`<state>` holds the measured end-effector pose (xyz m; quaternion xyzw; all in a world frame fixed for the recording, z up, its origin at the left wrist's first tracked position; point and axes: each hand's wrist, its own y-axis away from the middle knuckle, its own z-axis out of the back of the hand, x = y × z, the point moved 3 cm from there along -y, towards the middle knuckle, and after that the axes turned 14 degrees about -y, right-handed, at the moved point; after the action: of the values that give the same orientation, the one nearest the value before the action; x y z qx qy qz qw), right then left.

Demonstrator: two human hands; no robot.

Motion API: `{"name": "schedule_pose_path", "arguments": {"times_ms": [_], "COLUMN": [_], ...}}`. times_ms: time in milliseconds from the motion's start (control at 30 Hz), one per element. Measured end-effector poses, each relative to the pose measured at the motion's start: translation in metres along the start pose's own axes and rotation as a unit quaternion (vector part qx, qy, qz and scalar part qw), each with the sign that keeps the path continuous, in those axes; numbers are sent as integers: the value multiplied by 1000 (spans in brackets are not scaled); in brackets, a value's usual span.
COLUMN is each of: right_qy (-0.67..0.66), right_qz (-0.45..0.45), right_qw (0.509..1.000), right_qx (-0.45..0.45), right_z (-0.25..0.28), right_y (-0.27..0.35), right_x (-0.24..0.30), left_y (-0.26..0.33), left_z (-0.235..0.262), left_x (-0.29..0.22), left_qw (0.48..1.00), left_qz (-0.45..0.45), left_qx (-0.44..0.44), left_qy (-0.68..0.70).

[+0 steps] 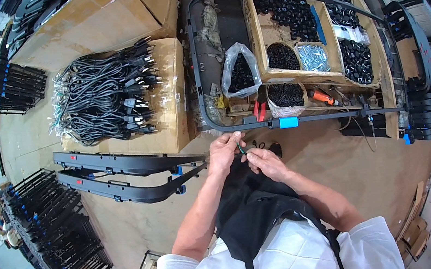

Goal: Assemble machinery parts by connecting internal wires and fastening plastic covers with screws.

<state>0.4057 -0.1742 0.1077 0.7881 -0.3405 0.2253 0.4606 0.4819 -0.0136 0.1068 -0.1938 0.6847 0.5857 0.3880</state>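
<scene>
My left hand (224, 154) and my right hand (267, 163) are close together in front of my black apron (257, 197). Between their closed fingertips runs a short, thin green wire (242, 149), pinched from both sides. Its ends are hidden by the fingers. Just beyond the hands lies the near bar of a black tubular frame (320, 117), with a blue wrap (288, 122) around it. A small dark looped piece (259, 144) shows beside my right hand; I cannot make out what it is.
Bundled black cables (105, 97) cover a cardboard box (172, 94) at left. Curved black parts (118, 189) jut out below it. A divided wooden box (280, 77) holds black fittings and screws. Red-handled pliers (260, 105) and an orange-handled tool (324, 98) lie near the frame.
</scene>
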Motion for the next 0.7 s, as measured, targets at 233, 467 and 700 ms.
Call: {"name": "schedule_pose_path", "arguments": {"times_ms": [233,467,700], "right_qy": [-15,47,38], "right_qz": [-11,-34,-54], "right_qw": [1000,998,998], "right_qx": [-15,-23,-8], "right_z": [12,12,15], "right_y": [0,14,7], "right_x": [-10,11,12], "left_y": [11,23,20], "left_z": [-22,-38,-30], "left_x": [1,-6,-14], "left_qw": [993,986,995], "left_qz": [-24,35,7], "left_qx": [-101,-90,-90], "left_qy": [51,138,49]}}
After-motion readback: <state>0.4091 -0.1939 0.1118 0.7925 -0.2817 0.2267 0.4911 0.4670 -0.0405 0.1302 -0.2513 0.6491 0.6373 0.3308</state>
